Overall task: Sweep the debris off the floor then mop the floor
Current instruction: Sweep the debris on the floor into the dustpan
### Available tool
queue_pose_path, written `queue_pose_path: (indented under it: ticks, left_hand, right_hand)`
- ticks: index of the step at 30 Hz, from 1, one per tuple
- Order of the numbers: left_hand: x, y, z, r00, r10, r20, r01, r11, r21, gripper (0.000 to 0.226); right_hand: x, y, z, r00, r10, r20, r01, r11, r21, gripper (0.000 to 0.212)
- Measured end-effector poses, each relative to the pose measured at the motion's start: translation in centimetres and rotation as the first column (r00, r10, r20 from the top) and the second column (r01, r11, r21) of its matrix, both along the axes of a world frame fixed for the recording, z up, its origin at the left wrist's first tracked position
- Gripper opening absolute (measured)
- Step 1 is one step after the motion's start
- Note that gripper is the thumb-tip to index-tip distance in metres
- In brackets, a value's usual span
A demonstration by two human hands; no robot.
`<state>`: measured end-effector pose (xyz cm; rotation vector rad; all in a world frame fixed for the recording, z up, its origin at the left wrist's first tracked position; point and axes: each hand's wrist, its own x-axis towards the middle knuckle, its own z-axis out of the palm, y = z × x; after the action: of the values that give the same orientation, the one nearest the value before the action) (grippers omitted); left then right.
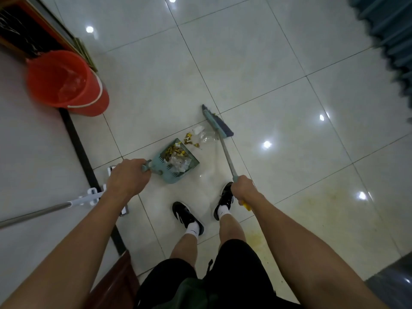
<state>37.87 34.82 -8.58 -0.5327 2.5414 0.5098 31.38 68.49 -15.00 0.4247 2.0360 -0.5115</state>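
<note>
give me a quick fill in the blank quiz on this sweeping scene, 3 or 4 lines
1. The left hand grips the handle of the ____.
2. The right hand grips the handle of the ____.
3. The bucket by the wall is ____ in colour.
4. Some debris lies on the floor between the dustpan and the ____ head.

Missing words: dustpan; broom; red; broom

Floor: glossy pale square tiles, thin dark grout lines, reflecting round ceiling lights. Yellowish stains at lower right. Dark strip crosses left side. Teal curtain at upper right.
</note>
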Motion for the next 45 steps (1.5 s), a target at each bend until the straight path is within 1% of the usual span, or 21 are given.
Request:
queue_pose_path:
  ticks: [2,6,9,14,17,19,22,26,30,35,37,42,45]
  left_hand:
    - [0.0,-0.1,0.1,1.0,-0.012,0.007,0.012,1.0,-0.016,0.024]
    - [0.7,-0.1,0.0,1.0,-0.017,-0.019,0.017,1.0,-0.009,0.021]
    - [1.4,0.2,-0.2,0.998,0.036,-0.055,-0.034,0.999,0.039,0.023]
    - [1.6,0.5,-0.3,0.995,0.079,-0.055,-0.071,0.988,0.136,0.017]
    - [2.3,-0.3,-0.3,0.989,0.136,-0.056,-0.127,0.983,0.132,0.021]
    - [3.0,-0.9,-0.2,0.986,0.159,-0.044,-0.152,0.981,0.121,0.015]
    - [4.0,-1.5,0.2,0.983,0.177,-0.049,-0.17,0.978,0.12,0.009]
    - [5.4,-2.2,0.8,0.983,0.178,-0.049,-0.172,0.979,0.107,0.019]
    - [6.6,-2.9,1.6,0.978,0.203,-0.039,-0.197,0.973,0.117,0.026]
    - [7.7,-3.9,1.7,0.965,0.256,-0.051,-0.249,0.962,0.115,0.018]
    - [7.8,-4.0,1.5,0.96,0.272,-0.058,-0.265,0.958,0.114,0.018]
    - [7.9,-4.6,1.1,0.959,0.28,-0.054,-0.272,0.955,0.118,0.019]
    - [8.7,-5.6,0.5,0.954,0.296,-0.054,-0.29,0.953,0.09,0.023]
  right_hand:
    - [1.0,-0.7,0.4,0.999,0.017,0.042,-0.017,1.0,-0.015,0.013]
    - [2.6,-1.5,1.1,0.994,0.048,0.102,-0.043,0.998,-0.049,0.027]
    - [3.8,-1.7,1.6,0.99,0.075,0.117,-0.069,0.996,-0.055,0.027]
    - [5.6,-2.1,2.2,0.984,0.148,0.103,-0.143,0.988,-0.054,0.03]
    - [6.3,-1.9,2.9,0.986,0.112,0.123,-0.099,0.989,-0.109,0.028]
    - [6.3,-1.4,3.6,0.989,0.081,0.122,-0.068,0.992,-0.11,0.025]
    - [5.6,-0.6,4.9,0.994,0.035,0.103,-0.026,0.996,-0.083,0.028]
    - [4.9,-0.6,6.3,0.996,0.004,0.09,0.004,0.996,-0.09,0.021]
    - [5.2,-1.9,6.6,0.996,0.091,0.003,-0.091,0.992,-0.091,0.023]
    - [4.5,-3.0,6.1,0.969,0.229,-0.093,-0.232,0.973,-0.02,0.025]
    - [4.2,-3.2,5.9,0.946,0.307,-0.102,-0.305,0.952,0.032,0.026]
    - [3.2,-4.1,4.9,0.879,0.468,-0.093,-0.45,0.877,0.167,0.037]
    - [2.6,-4.9,3.8,0.846,0.526,-0.09,-0.504,0.843,0.191,0.038]
